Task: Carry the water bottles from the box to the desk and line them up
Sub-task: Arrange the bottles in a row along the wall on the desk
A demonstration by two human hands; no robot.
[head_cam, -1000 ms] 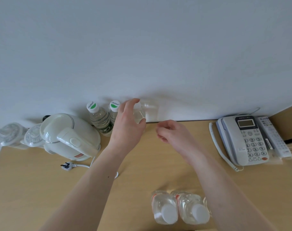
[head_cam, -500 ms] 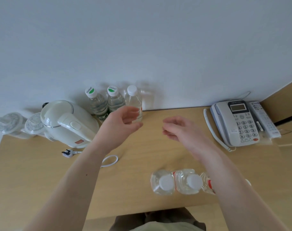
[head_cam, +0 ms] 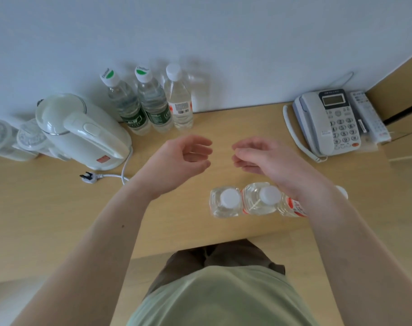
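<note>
Near the desk [head_cam: 59,208] front edge, two capped bottles [head_cam: 226,202] seen from above, a third bottle [head_cam: 292,207] mostly hidden under the right forearm, and a white cap [head_cam: 341,191] barely peeking past it. At the back edge, against the wall, three upright bottles [head_cam: 179,102] in a row beside the kettle [head_cam: 80,132]. Between the two groups, above the desk, left hand [head_cam: 179,161] and right hand [head_cam: 263,158], fingers loosely curled, holding nothing, touching no bottle.

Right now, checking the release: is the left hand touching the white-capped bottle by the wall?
Apart. The head view shows bare desk between the left hand and the white-capped bottle standing upright at the wall.
</note>
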